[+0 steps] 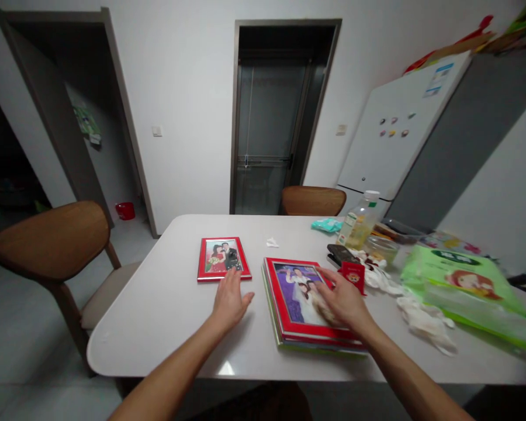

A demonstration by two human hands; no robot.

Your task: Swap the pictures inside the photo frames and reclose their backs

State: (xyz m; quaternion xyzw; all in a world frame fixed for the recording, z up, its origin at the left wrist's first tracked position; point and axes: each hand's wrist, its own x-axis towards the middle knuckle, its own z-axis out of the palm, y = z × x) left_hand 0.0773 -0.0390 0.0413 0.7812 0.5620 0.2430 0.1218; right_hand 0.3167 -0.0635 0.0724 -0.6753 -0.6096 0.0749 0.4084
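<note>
My left hand (231,298) is open, its fingers reaching over the near edge of a small red picture frame (203,257) that lies flat on the white table (158,327). Further right, my right hand (344,298) rests with spread fingers on a larger red picture frame (284,304) showing a couple in wedding clothes. That frame tops a stack of flat items, and a green edge (289,346) shows at the bottom. Neither hand is gripping anything. My right hand and forearm cover the stack's right side.
Right of the stack lie a dark phone (342,253), a red booklet (353,277), crumpled tissues (425,321) and a green tissue pack (464,280). Behind them stands a plastic bottle (359,222). Wooden chairs (52,240) stand at the left and far sides.
</note>
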